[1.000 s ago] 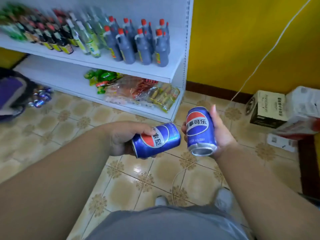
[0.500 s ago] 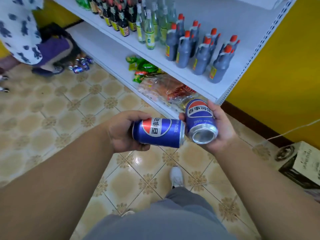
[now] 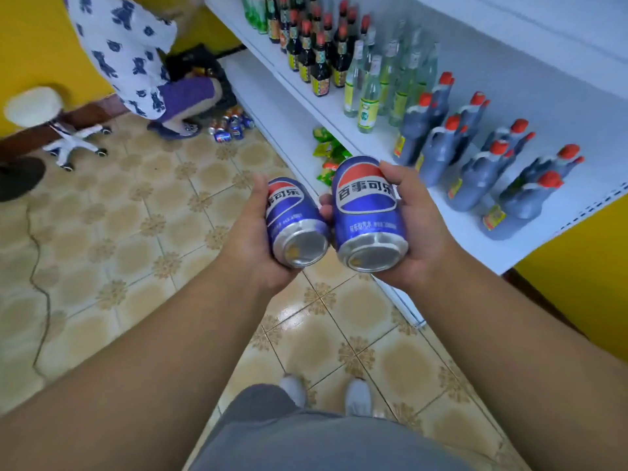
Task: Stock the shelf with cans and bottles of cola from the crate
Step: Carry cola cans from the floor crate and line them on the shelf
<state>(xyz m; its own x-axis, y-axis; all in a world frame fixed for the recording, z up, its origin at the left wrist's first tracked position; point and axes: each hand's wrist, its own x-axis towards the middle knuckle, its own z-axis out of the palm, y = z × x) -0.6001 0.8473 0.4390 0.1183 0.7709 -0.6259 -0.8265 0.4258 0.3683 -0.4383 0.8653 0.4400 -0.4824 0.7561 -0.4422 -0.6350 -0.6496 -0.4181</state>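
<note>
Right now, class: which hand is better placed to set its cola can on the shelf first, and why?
Probably the right hand: its cola can is beside the white shelf; the left hand and can are over the floor.

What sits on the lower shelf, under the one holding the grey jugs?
Green and red snack packets show on the lower shelf. The upper shelf and the right hand's can cover whatever else lies there.

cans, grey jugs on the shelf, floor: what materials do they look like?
Cans: metal, likely aluminium; bare silvery domed bases, glossy blue printed sides.
Grey jugs: probably plastic; opaque matte bodies, moulded handles, red caps.
Floor: glazed ceramic tile, going by its grout lines, repeated pattern and shiny reflections.
</note>
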